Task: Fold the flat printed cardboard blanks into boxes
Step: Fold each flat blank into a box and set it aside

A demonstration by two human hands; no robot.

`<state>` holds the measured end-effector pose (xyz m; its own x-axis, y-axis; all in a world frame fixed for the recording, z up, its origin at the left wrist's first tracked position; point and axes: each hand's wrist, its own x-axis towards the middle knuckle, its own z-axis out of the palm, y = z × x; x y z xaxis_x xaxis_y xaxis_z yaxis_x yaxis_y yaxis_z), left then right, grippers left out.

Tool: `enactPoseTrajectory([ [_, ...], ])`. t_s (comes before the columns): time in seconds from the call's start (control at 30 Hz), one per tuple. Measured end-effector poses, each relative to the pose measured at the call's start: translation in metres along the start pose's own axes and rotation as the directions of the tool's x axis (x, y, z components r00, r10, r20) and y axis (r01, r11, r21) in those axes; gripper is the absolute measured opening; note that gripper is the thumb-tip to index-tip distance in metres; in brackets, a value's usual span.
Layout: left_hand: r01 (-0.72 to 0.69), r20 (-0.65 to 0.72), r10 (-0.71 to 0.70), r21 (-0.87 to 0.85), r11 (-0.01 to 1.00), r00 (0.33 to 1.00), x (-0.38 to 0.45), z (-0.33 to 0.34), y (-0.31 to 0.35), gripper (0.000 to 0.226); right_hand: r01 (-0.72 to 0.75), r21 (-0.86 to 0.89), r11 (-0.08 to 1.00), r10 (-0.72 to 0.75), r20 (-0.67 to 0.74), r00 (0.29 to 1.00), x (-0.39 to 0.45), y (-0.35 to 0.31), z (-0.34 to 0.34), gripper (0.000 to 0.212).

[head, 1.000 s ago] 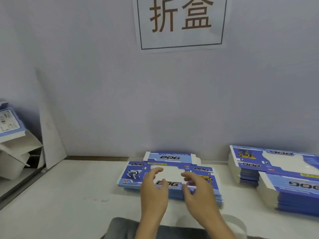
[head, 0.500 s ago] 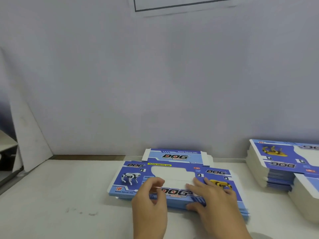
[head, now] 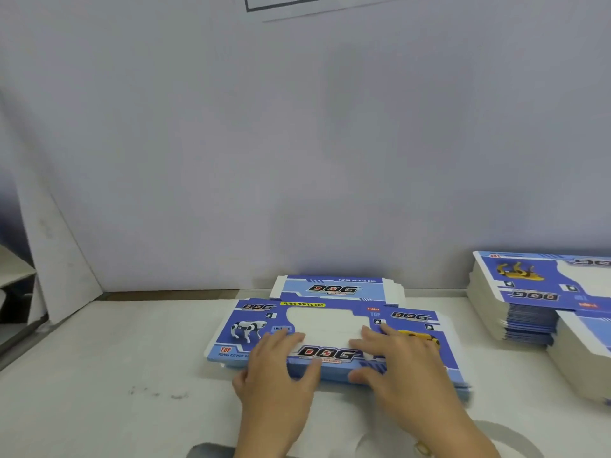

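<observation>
A stack of flat blue printed blanks (head: 330, 328) marked "DOG" lies on the white table in front of me. The top blank has a white window cut-out in its middle. My left hand (head: 276, 375) lies on the near left part of the stack with its fingers extended over the top blank and its thumb at the front edge. My right hand (head: 401, 365) lies on the near right part, fingers spread flat over the yellow dog print, thumb at the front edge.
Two taller piles of the same blanks (head: 542, 302) stand at the right edge of the white table (head: 115, 375). A grey wall (head: 297, 143) rises just behind the stack. A white board (head: 56, 246) leans at the left.
Both hands came down from hovering onto the top blank and now lie along its front edge. The camera has tilted down and shifted, so the stack sits larger in view.
</observation>
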<state>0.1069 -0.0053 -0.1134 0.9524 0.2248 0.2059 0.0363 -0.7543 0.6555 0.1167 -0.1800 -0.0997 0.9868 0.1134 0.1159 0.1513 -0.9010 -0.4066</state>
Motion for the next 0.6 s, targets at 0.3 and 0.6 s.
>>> enactPoseTrajectory([
  [0.3,-0.084,-0.002,0.086,0.168,0.982,0.996,0.003,-0.01,-0.01,0.024,0.013,-0.013,1.0,-0.013,0.008,1.0,0.0,0.002,-0.002,0.042],
  [0.6,-0.251,-0.171,0.262,0.085,0.964,0.95,0.004,-0.01,0.0,0.019,0.053,0.05,0.997,-0.045,-0.148,0.988,-0.003,0.0,-0.008,0.027],
])
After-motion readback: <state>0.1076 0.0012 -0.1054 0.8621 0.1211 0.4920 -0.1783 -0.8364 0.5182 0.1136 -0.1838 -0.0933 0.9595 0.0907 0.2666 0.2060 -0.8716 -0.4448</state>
